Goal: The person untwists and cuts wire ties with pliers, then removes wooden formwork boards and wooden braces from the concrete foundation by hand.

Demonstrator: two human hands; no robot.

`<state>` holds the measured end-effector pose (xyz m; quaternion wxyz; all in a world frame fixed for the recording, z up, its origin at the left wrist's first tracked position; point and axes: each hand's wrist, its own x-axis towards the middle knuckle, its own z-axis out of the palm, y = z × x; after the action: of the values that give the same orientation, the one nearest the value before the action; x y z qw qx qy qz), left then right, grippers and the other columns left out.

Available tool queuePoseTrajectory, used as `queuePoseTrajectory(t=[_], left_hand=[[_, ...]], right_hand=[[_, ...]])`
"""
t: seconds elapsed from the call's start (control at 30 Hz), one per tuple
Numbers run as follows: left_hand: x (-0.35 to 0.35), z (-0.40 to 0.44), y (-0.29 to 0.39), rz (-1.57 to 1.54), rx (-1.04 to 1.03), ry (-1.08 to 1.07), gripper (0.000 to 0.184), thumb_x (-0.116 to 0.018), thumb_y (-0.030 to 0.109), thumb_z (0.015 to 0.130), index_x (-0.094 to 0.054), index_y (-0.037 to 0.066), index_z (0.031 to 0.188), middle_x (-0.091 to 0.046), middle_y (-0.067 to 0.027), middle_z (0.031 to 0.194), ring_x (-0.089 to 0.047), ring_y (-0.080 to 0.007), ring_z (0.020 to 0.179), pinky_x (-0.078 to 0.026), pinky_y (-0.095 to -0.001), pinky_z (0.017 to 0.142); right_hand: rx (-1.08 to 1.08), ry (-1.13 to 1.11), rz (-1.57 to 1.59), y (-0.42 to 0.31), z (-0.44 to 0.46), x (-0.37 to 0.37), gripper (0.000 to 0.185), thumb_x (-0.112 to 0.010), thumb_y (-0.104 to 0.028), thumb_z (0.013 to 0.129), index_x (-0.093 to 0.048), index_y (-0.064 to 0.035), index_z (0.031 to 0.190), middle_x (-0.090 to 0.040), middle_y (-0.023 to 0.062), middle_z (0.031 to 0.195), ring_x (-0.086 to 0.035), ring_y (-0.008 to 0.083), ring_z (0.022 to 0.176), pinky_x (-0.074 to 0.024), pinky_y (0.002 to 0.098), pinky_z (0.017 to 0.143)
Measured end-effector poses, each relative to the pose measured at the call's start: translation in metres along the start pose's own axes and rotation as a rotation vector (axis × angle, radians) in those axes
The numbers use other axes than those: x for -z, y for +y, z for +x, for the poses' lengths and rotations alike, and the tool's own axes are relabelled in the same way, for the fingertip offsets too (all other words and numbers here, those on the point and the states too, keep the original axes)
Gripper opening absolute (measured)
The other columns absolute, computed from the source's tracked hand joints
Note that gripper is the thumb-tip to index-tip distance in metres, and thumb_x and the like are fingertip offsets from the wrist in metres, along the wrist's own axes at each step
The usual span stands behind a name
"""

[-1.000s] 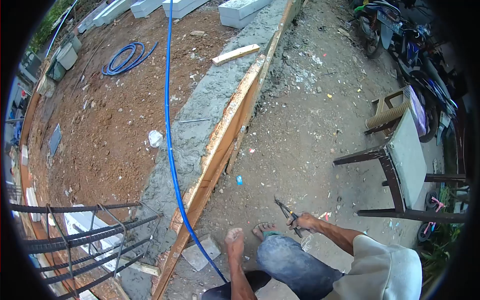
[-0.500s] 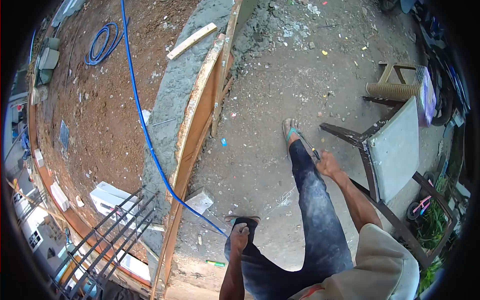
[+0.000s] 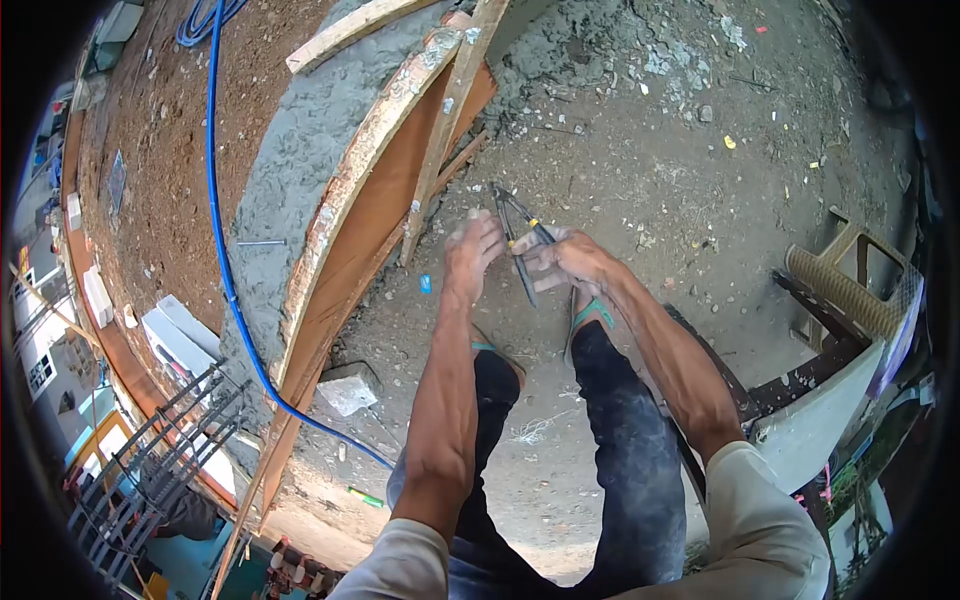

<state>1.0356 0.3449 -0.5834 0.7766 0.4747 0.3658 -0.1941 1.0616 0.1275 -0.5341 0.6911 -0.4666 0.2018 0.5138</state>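
Note:
A pair of pliers [image 3: 517, 238] with black and yellow handles is in front of me, its jaws pointing away and its handles spread apart. My right hand [image 3: 574, 257] holds it by the handles, fingers stretched partly across them. Just left of the pliers is my left hand [image 3: 472, 256], its fingers curled inward. Whatever those fingers pinch, if anything, is too small to make out, and I cannot tell whether they touch the pliers. Both hands are above the dirt ground, beyond my sandalled feet.
On the left, wooden formwork [image 3: 375, 180] borders wet concrete [image 3: 280, 170]. A blue hose [image 3: 216, 190] crosses it, near a bundle of rebar [image 3: 150, 470]. A concrete block [image 3: 349, 389] lies by the boards. At right are a chair [image 3: 815, 420] and a plastic stool [image 3: 850, 275].
My right hand has brought the pliers from beside my right leg up to the centre. My left hand has moved forward from near my left knee to beside them. The view has shifted.

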Motion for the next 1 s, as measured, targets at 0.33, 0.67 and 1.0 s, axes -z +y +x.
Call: queuePoseTrajectory(t=[0.33,0.67,1.0], left_hand=[[0.008,0.119,-0.005,-0.249,-0.080,-0.371,0.030,-0.057,0.009,0.101,-0.055,-0.003,0.129,-0.062,-0.0251,0.135,-0.066,-0.0311,0.119,-0.058,-0.0474,0.100],[-0.006,0.143,-0.017,-0.447,-0.319,-0.591,0.059,-0.052,-0.008,0.088,-0.040,-0.006,0.146,-0.044,-0.0308,0.153,-0.042,-0.0447,0.146,-0.036,-0.0598,0.122],[-0.015,0.147,0.001,-0.353,-0.383,-0.460,0.053,-0.051,-0.009,0.090,-0.041,-0.011,0.142,-0.044,-0.0269,0.154,-0.045,-0.0415,0.145,-0.034,-0.0596,0.124]], right_hand=[[0.012,-0.405,0.217,-0.013,0.130,0.055,0.032,-0.054,0.003,0.094,-0.055,0.0033,0.126,-0.058,0.0262,0.134,-0.058,0.0476,0.131,-0.0522,0.0668,0.102],[0.239,0.058,-0.535,-0.053,0.128,0.082,0.032,-0.061,-0.033,0.105,-0.071,-0.0049,0.115,-0.074,0.0100,0.103,-0.068,0.0213,0.095,-0.0554,0.0369,0.079],[0.371,0.232,-0.625,-0.060,0.160,0.083,0.036,-0.070,-0.037,0.099,-0.080,-0.0025,0.098,-0.072,0.0046,0.088,-0.059,0.0160,0.083,-0.0480,0.0334,0.077]])
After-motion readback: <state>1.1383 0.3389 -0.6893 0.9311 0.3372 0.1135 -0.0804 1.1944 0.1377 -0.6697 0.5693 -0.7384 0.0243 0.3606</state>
